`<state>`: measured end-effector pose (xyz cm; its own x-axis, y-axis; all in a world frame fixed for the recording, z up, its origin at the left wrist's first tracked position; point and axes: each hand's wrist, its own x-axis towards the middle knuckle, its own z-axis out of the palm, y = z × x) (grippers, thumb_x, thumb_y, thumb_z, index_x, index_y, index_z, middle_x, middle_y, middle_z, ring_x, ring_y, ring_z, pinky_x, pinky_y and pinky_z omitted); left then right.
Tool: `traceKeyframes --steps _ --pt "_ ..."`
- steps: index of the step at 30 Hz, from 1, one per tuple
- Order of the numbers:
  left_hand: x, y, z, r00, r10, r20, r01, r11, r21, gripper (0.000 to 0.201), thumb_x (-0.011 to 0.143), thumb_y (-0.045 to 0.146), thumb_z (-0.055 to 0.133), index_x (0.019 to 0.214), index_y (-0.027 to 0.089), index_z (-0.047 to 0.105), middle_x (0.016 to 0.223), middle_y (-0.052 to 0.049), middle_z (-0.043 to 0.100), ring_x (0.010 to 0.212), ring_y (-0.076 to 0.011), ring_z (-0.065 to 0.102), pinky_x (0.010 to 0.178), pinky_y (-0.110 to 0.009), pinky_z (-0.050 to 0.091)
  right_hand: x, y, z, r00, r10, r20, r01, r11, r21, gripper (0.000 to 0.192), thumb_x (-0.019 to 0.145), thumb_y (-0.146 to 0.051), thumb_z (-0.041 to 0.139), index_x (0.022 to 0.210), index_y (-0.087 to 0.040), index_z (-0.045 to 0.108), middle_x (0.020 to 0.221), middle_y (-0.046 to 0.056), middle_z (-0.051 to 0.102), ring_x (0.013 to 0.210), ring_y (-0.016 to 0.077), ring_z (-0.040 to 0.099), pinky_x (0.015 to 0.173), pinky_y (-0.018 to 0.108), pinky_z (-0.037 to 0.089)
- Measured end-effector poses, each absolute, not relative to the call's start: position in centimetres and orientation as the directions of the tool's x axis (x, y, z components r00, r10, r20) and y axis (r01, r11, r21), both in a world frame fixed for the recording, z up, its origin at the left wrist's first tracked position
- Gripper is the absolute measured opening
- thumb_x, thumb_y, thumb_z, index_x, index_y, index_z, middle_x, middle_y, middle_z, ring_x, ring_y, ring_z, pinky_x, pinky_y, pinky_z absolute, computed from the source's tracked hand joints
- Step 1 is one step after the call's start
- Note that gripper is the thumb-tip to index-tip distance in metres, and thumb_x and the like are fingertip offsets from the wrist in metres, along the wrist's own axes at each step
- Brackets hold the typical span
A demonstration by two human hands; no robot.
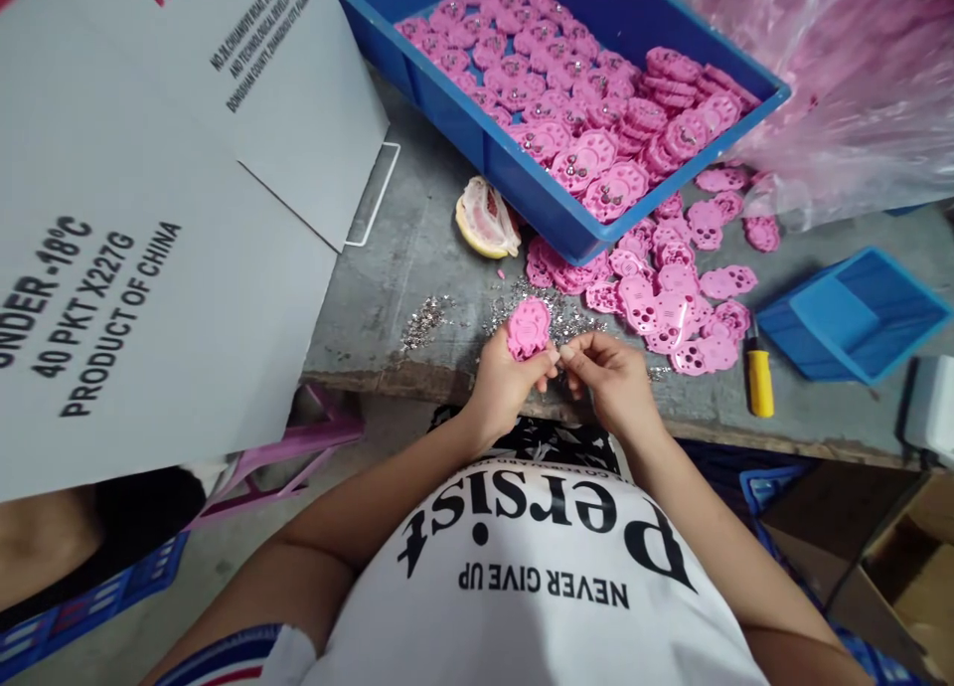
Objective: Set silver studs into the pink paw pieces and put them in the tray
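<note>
On your far left a large grey cardboard flap [149, 219] with black print leans over the edge of the counter [402, 268], and below it a pink frame [298, 447] stands on the floor. Moving in, a heap of small metal bits [424, 320] lies on the counter just beyond your hands, and a piece of peeled fruit [486, 221] rests against the near wall of the big blue bin [522, 184], which is filled with pink plastic pieces. Your left hand [503, 383] has its grip clamped on one pink paw-shaped piece [529, 328]: the piece stands up out of the top of that grip, pinched near its lower edge by thumb and fingers, its face turned toward you, above the counter's front edge. Your right hand [607, 373] sits just beside it, fingertips drawn together and touching the left hand's fingertips at the lower right edge of the piece; whether something tiny sits in that pinch is too small to tell. To the right of your hands a loose pile of pink pieces [671, 288] spreads over the counter, then a yellow-handled tool [759, 380] lies near the front edge, and a small blue tray [857, 313] sits further right. A clear plastic bag [842, 80] lies at the far right.
</note>
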<state>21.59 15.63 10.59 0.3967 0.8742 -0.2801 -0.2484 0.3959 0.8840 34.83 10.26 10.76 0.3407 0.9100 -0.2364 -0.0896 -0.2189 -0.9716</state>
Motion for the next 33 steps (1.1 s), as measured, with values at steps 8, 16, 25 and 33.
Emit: traceKeyframes --steps 8,16,25,33 --pt "21.1 15.8 11.5 0.571 0.726 -0.383 -0.436 0.664 0.608 0.03 0.093 0.042 0.059 0.108 0.015 0.061 0.098 -0.011 0.073 0.095 -0.0245 0.071 0.071 -0.033 0.056 35.5 10.3 11.2 0.372 0.928 0.035 0.261 -0.068 -0.963 0.033 0.084 -0.051 0.077 0.071 -0.022 0.07 0.118 0.01 0.061 0.115 0.0275 0.061 0.096 0.045 0.055" --pt "21.3 15.6 11.4 0.58 0.705 -0.408 -0.421 0.689 0.59 0.023 0.091 0.031 0.061 0.108 0.016 0.06 0.099 -0.009 0.073 0.097 -0.0248 0.071 0.076 -0.035 0.059 35.6 10.2 11.6 0.259 0.953 0.158 0.5 0.008 -0.866 0.018 0.088 -0.028 0.069 0.072 -0.021 0.069 0.119 0.01 0.064 0.119 0.027 0.06 0.105 0.046 0.047" --pt "21.2 15.3 11.1 0.607 0.68 -0.411 -0.412 0.712 0.569 0.021 0.088 0.03 0.064 0.104 0.017 0.06 0.098 -0.007 0.071 0.091 -0.023 0.071 0.069 -0.032 0.059 35.9 10.3 12.2 0.176 0.972 0.157 0.583 0.026 -0.812 0.015 0.088 -0.026 0.071 0.074 -0.021 0.07 0.12 0.01 0.064 0.115 0.0275 0.062 0.101 0.047 0.048" --pt "21.1 15.2 11.4 0.627 0.645 -0.437 -0.394 0.746 0.537 0.029 0.09 0.033 0.064 0.112 0.015 0.061 0.098 -0.009 0.072 0.086 -0.0228 0.071 0.069 -0.034 0.06 35.6 10.1 12.0 0.178 0.973 0.145 0.573 0.017 -0.819 0.017 0.09 -0.03 0.068 0.075 -0.021 0.068 0.116 0.01 0.063 0.109 0.0262 0.062 0.096 0.044 0.051"
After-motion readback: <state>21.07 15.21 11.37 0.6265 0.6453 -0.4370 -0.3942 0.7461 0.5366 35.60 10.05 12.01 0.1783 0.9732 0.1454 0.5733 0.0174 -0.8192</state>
